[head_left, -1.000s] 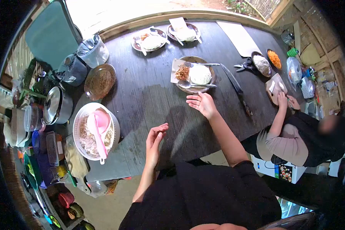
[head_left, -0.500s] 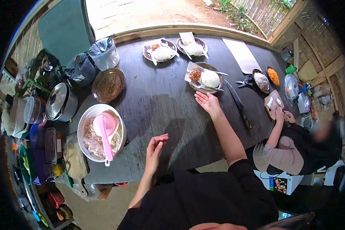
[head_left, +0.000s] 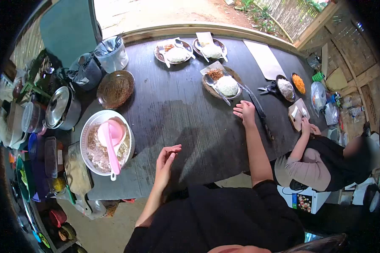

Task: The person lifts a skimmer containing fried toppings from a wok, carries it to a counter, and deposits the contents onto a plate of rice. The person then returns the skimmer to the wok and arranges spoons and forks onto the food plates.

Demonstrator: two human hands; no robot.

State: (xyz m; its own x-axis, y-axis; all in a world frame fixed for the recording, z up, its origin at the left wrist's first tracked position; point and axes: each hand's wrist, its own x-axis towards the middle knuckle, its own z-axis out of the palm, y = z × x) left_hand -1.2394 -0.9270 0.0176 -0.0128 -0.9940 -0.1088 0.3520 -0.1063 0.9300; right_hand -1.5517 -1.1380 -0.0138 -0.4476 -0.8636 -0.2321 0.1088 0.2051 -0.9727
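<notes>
My left hand (head_left: pixel 165 163) hovers above the near side of the dark table, palm turned inward and fingers loosely bent, with nothing in it. Farther out, my right hand (head_left: pixel 245 113) is empty too, its fingers half curled, just in front of a round brown plate (head_left: pixel 238 74). That plate carries a mound of white rice (head_left: pixel 226 86), shredded brown food (head_left: pixel 215 74) on a paper piece, a spoon (head_left: pixel 216 89) and a fork partly hidden by the rice. A long dark-bladed knife (head_left: pixel 257 106) lies right beside the plate and my right hand.
Two more rice plates (head_left: pixel 173 51) (head_left: pixel 211 49) stand at the back. Left are an empty brown plate (head_left: pixel 115 89), a white tub (head_left: pixel 131 145) with a pink ladle (head_left: pixel 110 147), and a pot (head_left: pixel 64 109). At right, a co-worker's hands (head_left: pixel 309 126) work at a small board (head_left: pixel 298 113).
The nearest rice plate has turned clockwise, so its spoon and fork now slant toward me. My right hand has moved right and its fingers have curled. The left hand barely differs.
</notes>
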